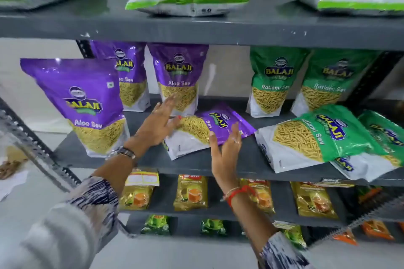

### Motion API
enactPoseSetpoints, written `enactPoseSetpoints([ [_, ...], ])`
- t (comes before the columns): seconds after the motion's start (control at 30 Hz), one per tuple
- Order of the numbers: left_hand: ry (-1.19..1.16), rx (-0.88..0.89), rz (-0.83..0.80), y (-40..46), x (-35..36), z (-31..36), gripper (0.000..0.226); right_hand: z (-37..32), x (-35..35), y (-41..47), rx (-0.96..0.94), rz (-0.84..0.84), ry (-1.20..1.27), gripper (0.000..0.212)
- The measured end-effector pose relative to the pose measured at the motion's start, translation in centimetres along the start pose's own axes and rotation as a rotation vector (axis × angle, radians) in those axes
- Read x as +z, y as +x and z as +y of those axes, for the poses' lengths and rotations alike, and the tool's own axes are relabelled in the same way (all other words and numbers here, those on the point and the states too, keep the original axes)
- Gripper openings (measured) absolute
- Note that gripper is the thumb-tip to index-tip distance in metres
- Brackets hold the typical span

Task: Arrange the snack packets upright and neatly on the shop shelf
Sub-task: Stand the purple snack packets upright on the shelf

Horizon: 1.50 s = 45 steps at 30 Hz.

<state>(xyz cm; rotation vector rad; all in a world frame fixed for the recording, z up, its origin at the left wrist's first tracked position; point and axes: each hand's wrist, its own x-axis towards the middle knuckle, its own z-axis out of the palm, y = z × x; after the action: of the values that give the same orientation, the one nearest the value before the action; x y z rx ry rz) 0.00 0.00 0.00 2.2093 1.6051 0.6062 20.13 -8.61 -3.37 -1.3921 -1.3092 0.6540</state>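
On the grey middle shelf (pixel 244 159) a purple Aloo Sev packet (pixel 209 131) lies flat on its back. My left hand (pixel 158 125) is spread open at its left end, touching it. My right hand (pixel 226 147) is open at its front edge, fingers up. Three purple packets stand upright: one at the front left (pixel 87 102), two at the back (pixel 131 72) (pixel 179 76). Two green Ratlami Sev packets (pixel 273 83) (pixel 328 85) stand at the back right. Two more green packets lie flat at the front right (pixel 317 140) (pixel 384 137).
The shelf above holds white and green bags (pixel 188 0) lying flat. Below are yellow tea packets (pixel 192 192), then green packets (pixel 156 224) and orange packets (pixel 376 228). Slotted metal uprights (pixel 32 142) frame the rack on the left and right. A bare gap lies between the purple and green rows.
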Motion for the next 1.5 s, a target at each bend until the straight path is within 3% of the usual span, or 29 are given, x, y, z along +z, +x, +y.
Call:
enactPoseSetpoints([
  [0.07,-0.287,-0.270,-0.104,3.4,-0.1,-5.7,0.094,1.1,4.2,0.5,0.273,0.060,0.228,0.062],
  [0.13,-0.307,-0.428,-0.215,4.6,-1.1,-4.3,0.114,0.9,4.2,0.6,0.538,0.060,0.462,0.042],
  [0.2,-0.171,-0.492,-0.324,5.5,-2.4,-1.3,0.091,0.9,3.9,1.9,0.787,0.037,0.628,0.044],
  [0.27,-0.041,-0.466,-0.353,6.3,-2.3,0.3,0.067,0.9,3.9,3.1,0.901,0.025,0.715,0.045],
  [0.4,-0.110,-0.439,-0.494,7.5,-0.8,-1.0,0.065,1.1,4.3,4.1,1.020,0.011,0.740,0.021],
  [0.47,-0.207,-0.455,-0.489,7.2,-0.6,-1.2,0.066,1.6,4.0,4.4,0.980,0.019,0.672,0.022],
  [0.53,-0.320,-0.524,-0.391,6.6,0.4,-2.0,0.054,2.3,3.7,4.2,0.945,0.071,0.633,0.014],
  [0.63,-0.537,-0.625,-0.329,5.4,2.3,-4.2,0.036,2.7,3.3,3.4,0.913,0.125,0.585,0.020],
  [0.73,-0.773,-0.652,-0.278,2.9,2.6,-2.2,0.017,3.1,2.9,2.7,0.862,0.134,0.616,0.018],
  [0.8,-0.890,-0.644,-0.199,1.3,3.2,-0.7,0.019,2.9,2.2,2.2,0.813,0.143,0.620,0.012],
  [1.03,-1.156,-0.648,0.055,-2.8,3.0,1.1,0.024,0.6,-0.8,1.4,0.598,0.132,0.582,0.028],
  [1.3,-1.193,-0.420,0.158,-6.2,-1.0,2.9,0.021,-3.8,-3.2,0.5,0.428,0.038,0.669,0.024],
  [1.5,-1.141,-0.456,0.259,-5.3,-1.1,1.9,0.022,-3.7,-1.0,1.2,0.397,-0.003,0.663,0.021],
])
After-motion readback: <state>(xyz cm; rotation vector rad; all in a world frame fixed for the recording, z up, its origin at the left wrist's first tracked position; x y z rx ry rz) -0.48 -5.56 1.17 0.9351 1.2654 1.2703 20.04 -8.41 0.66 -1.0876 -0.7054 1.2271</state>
